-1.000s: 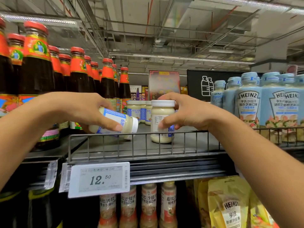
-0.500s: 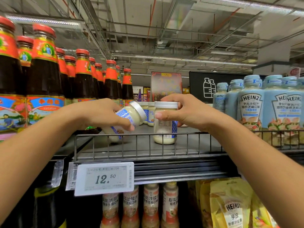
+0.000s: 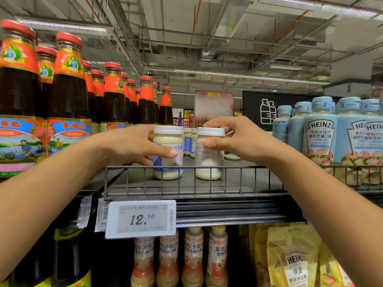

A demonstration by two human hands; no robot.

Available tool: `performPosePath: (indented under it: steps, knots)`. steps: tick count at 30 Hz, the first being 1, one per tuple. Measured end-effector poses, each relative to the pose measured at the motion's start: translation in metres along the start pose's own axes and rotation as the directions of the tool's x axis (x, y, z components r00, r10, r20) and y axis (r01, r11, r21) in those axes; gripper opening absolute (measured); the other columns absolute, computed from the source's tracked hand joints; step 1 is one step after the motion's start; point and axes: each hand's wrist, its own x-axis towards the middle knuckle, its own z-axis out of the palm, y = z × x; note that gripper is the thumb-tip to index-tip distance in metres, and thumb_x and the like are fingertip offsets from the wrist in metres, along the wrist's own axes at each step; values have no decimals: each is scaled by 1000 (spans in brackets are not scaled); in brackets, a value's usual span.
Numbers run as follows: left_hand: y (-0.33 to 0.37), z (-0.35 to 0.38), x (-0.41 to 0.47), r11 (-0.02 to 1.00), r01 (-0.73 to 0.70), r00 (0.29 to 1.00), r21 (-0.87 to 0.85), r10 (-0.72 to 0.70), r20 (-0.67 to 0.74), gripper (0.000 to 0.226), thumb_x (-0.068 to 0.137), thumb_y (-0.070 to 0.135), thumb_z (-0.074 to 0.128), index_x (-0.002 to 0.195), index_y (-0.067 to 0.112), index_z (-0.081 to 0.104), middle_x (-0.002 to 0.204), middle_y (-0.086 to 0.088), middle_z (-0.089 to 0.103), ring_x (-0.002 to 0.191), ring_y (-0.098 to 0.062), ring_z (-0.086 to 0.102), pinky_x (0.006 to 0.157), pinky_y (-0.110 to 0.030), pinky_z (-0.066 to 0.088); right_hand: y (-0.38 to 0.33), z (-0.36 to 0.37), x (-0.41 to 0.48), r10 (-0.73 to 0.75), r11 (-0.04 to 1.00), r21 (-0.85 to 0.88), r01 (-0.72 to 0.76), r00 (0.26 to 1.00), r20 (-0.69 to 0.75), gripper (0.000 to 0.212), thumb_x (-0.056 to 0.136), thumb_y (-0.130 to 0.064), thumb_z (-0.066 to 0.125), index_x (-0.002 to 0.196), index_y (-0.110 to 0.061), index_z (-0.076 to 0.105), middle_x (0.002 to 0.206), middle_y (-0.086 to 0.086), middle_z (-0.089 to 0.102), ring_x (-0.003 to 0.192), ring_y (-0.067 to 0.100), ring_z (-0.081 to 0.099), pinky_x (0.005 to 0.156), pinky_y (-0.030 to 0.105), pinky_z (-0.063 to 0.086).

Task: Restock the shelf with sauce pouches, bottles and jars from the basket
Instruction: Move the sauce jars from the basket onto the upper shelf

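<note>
Left hand (image 3: 132,148) closed around left jar (image 3: 168,154); right hand (image 3: 234,139) gripping right jar (image 3: 209,156), both upright on shelf (image 3: 238,183)

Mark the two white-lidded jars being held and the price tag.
Left white-lidded creamy jar (image 3: 168,171): head view, base.
Right white-lidded creamy jar (image 3: 209,162): head view, lower body.
White electronic price tag (image 3: 141,219): head view, digits.

Exposed ducts (image 3: 238,21) and strip lights (image 3: 207,71) run across a bare store ceiling above a black bottle-icon sign (image 3: 267,110).
</note>
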Motion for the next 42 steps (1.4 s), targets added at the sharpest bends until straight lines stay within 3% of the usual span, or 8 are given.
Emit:
performPosePath:
  steps: [5,8,11,14,19,23,31,42]
  knots:
    - [1,-3,-4,991,-131,962,40,137,-237,84,47,49,88,124,50,55,114,-5,68,90,-18,73,77,-32,59,0,-3,-2,10,995,94,-26,987,162,30,90,-22,71,119,-28,63,117,4,69,106,7,63,100,39,52]
    - [4,-4,-4,957,-202,935,209,252,-251,62,52,53,85,110,44,68,105,2,71,76,-12,71,68,-19,52,-4,2,-1,-49,997,-53,53,996,77,36,78,-54,74,108,-36,67,92,-25,69,79,-14,58,78,19,48]
    - [6,-4,-5,947,-211,932,243,269,-241,57,57,46,84,111,36,71,94,15,75,74,-2,71,68,-14,49,-1,3,3,-67,996,-65,69,997,30,19,91,-29,71,108,-34,67,81,-21,68,63,-12,57,64,6,42]
    - [8,-3,-6,933,-228,918,279,302,-259,49,61,40,85,108,35,71,93,18,74,75,3,70,64,-8,49,0,3,2,-30,998,-44,35,994,110,29,99,-11,60,117,-34,62,107,-5,69,89,2,64,83,21,52]
    - [12,-6,-7,808,-197,883,555,392,-257,58,68,44,85,122,38,64,116,22,53,104,0,57,82,-18,47,-8,8,4,-86,976,-201,88,996,21,37,83,-51,72,111,-28,68,110,-5,64,95,9,61,81,21,45]
    - [13,-6,-9,776,-193,883,601,405,-239,57,66,40,88,119,37,66,115,23,61,109,-1,55,88,-25,46,-4,7,4,-87,958,-278,74,995,-37,30,91,-19,71,117,-32,65,118,-9,60,107,9,56,92,25,42]
    - [17,-10,-8,704,-116,893,701,383,-236,58,68,43,87,121,38,64,115,20,66,107,-4,57,85,-28,42,-11,9,7,-28,949,-314,16,999,-35,52,66,-29,92,109,-34,62,112,-12,63,106,12,59,87,37,56]
    - [13,-19,26,581,10,940,814,273,-207,67,70,39,87,128,32,54,117,4,50,111,-18,51,85,-31,41,-23,17,47,-5,835,-542,96,986,168,57,69,-28,90,114,-18,57,123,0,60,107,21,57,81,35,49]
